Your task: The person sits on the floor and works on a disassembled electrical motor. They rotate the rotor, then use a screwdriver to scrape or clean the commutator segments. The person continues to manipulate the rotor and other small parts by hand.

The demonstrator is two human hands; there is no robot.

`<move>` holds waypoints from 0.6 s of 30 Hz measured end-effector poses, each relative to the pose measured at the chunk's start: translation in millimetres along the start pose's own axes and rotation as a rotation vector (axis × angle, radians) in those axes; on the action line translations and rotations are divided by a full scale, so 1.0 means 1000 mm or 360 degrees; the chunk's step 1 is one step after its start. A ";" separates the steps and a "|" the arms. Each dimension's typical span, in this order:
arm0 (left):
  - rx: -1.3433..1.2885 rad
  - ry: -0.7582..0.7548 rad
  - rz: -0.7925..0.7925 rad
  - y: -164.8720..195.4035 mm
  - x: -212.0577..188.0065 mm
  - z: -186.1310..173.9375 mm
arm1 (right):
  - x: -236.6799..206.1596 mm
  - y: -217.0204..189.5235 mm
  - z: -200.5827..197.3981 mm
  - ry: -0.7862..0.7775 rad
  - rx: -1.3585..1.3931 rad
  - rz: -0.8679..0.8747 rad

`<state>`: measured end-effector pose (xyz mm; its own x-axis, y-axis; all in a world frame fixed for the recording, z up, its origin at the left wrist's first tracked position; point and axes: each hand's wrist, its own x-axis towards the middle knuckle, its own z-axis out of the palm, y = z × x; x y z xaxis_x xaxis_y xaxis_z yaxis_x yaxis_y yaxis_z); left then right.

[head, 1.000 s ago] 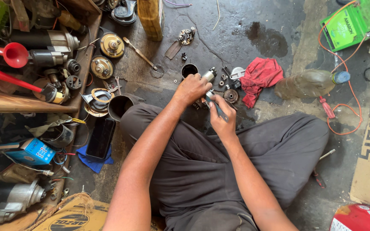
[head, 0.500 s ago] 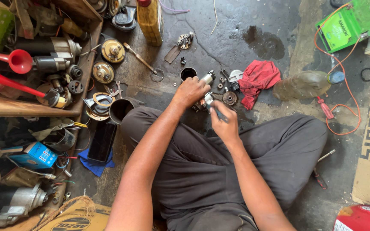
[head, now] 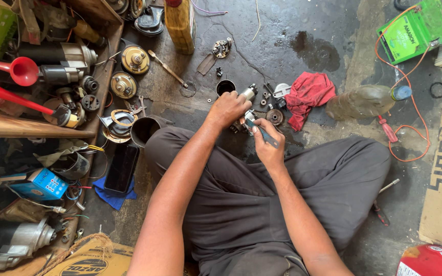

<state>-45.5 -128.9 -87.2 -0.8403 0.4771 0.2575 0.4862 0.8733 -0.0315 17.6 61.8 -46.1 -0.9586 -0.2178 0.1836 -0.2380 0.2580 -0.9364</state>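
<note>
— While looking down over the lap, hard to miss: left hand [head: 228, 108] wrapped tight round a small metal cylinder [head: 249, 93], silvery end poking out past the knuckles, held just above the oily floor [head: 282, 30] in front of the crossed legs.

— And the right hand [head: 268, 144]?

— Pinched closed on a thin grey-blue tool [head: 262, 133], tip aimed up and left toward the near end of the cylinder. Touching or just short of it, impossible to tell; too small and half hidden behind the fingers.

— Step in hand, then?

— Looks like working at the cylinder's end face with the tool: scraping, prying or seating something. Probably mid-way through a strip-down or rebuild, judging by the loose bits: small round parts [head: 274, 116] just beside the right hand, a black cup [head: 225, 87] just beyond the left, a red rag [head: 308, 94] near to the right.

— Needed for the next move?

— Firm left grip to stop the cylinder rolling, light and steady pressure from the tool, tip kept on the part and away from the left fingers. Also care not to knock the loose parts lying underneath.
</note>
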 end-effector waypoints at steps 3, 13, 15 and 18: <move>0.0026 0.0036 0.0006 0.000 0.000 0.001 | 0.000 0.000 -0.001 0.0012 -0.0037 0.0031; -0.0006 0.0018 0.0014 0.001 0.000 0.003 | 0.008 -0.004 0.003 0.0007 -0.0008 0.0052; 0.0000 0.0017 0.0015 0.001 0.000 0.003 | 0.008 -0.005 0.001 -0.0036 -0.0041 0.0095; 0.0013 0.0039 -0.0003 0.001 0.000 0.003 | 0.009 -0.006 0.000 -0.0043 -0.0026 0.0073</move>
<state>-45.6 -127.8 -90.2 -0.8349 0.4731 0.2812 0.4826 0.8749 -0.0390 10.3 58.2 -38.9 -0.9641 -0.2304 0.1321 -0.1964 0.2836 -0.9386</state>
